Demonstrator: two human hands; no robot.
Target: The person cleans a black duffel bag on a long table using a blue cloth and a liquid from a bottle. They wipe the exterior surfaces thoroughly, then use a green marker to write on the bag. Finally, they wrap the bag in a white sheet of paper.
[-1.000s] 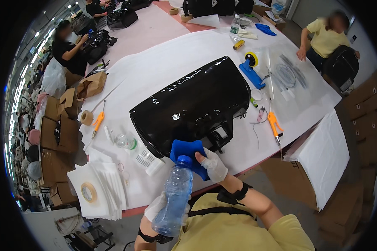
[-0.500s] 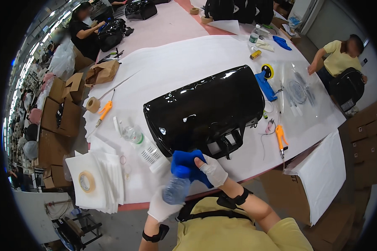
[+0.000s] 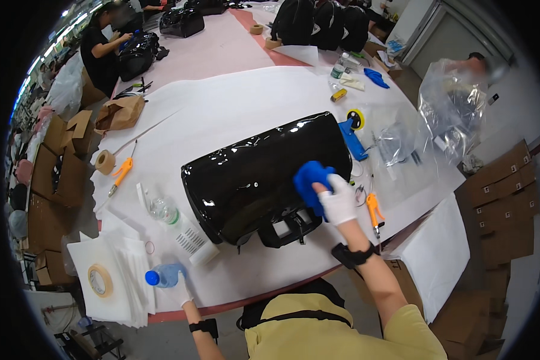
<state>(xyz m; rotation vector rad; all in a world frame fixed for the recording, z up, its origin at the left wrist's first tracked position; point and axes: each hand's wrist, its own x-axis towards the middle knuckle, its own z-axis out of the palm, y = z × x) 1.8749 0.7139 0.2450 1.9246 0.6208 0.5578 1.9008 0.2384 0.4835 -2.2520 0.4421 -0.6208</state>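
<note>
A glossy black duffel-shaped bag [image 3: 264, 174] lies across the middle of the table, its handle and buckle part towards me. My right hand [image 3: 342, 203], in a white glove, is closed on a blue cloth [image 3: 311, 182] at the right end of the bag. Whether the cloth touches the bag's surface, I cannot tell. Low on the left, near the table's front edge, my gloved left hand [image 3: 179, 292] grips a clear plastic bottle [image 3: 171, 274] tipped with its blue cap to the left. Beside it lies a large white bottle [image 3: 199, 245].
White foam sheets [image 3: 117, 288] carry a tape roll [image 3: 99, 280] at the left. Orange air guns [image 3: 123, 172] flank the bag, and a blue tool with a yellow disc [image 3: 354, 138] sits behind its right end. At right, a person holds up a clear plastic bag [image 3: 453, 108].
My hands have moved apart: the right carried the blue cloth up and right to the bag, the left took the bottle left. The person at right has lifted a plastic bag.
</note>
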